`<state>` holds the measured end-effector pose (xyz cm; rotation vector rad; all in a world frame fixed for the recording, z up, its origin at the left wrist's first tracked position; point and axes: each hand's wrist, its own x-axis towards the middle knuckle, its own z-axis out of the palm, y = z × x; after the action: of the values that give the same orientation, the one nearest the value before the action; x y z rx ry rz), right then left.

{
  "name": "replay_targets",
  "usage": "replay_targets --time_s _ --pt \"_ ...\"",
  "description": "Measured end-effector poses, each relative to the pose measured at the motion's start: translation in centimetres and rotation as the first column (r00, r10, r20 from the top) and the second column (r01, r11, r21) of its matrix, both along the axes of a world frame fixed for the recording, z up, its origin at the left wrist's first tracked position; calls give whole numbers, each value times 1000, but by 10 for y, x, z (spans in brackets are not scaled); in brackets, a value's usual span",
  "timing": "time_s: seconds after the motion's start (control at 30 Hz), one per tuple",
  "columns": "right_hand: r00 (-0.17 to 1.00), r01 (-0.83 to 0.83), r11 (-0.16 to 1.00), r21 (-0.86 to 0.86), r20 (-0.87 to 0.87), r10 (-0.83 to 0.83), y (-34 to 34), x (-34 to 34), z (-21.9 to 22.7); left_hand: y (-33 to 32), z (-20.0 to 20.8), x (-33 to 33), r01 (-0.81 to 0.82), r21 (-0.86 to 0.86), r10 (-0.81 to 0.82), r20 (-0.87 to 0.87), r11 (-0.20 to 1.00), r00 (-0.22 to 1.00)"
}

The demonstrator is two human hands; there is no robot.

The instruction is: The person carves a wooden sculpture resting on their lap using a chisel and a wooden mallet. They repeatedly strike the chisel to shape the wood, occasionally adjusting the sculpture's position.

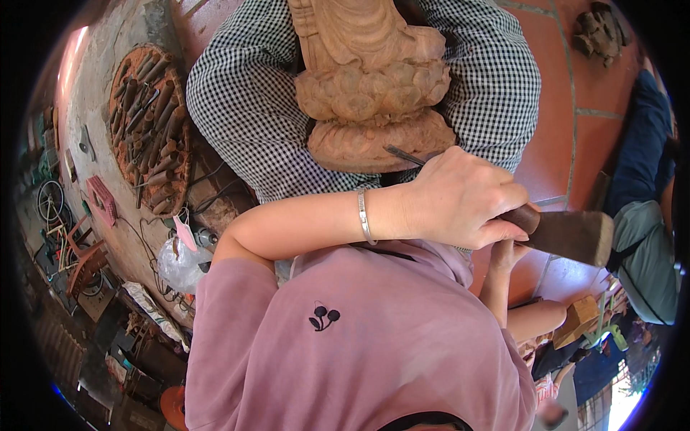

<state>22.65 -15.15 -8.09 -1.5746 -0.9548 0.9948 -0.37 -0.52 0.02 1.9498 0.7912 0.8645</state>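
A carved wooden statue (pixel 370 90) with a petalled base lies between my knees, its top cut off by the upper edge of the view. My left hand (pixel 467 197) is closed around a chisel, its thin metal blade (pixel 404 155) against the lowest tier of the base. The chisel's brown round handle end (pixel 523 217) sticks out to the right of that fist. My right hand (pixel 506 255), partly hidden behind the left, grips a wooden mallet (pixel 571 235). The mallet overlaps the handle end in view; whether they touch I cannot tell.
A round basket (pixel 115 108) with many carving tools sits on the grey floor at the left. Near it are a pink basket (pixel 102 201), a plastic bag (pixel 180 266) and cables. Another person's legs (pixel 640 158) are at the right, and wood pieces (pixel 601 32) lie on the tiles.
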Motion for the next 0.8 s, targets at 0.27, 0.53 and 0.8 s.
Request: replay_targets --time_s 0.27,0.53,0.8 --pt "950 -74 997 38 306 59 -7 7 -10 0 0 -7 13 -57 -15 -33 998 999" --pt "956 -75 996 49 289 57 -4 -3 -7 -4 -1 -11 48 -32 -46 55 998 997" --pt "971 -8 1000 -21 238 12 -7 -10 3 -3 -2 -15 137 2 -136 62 991 989"
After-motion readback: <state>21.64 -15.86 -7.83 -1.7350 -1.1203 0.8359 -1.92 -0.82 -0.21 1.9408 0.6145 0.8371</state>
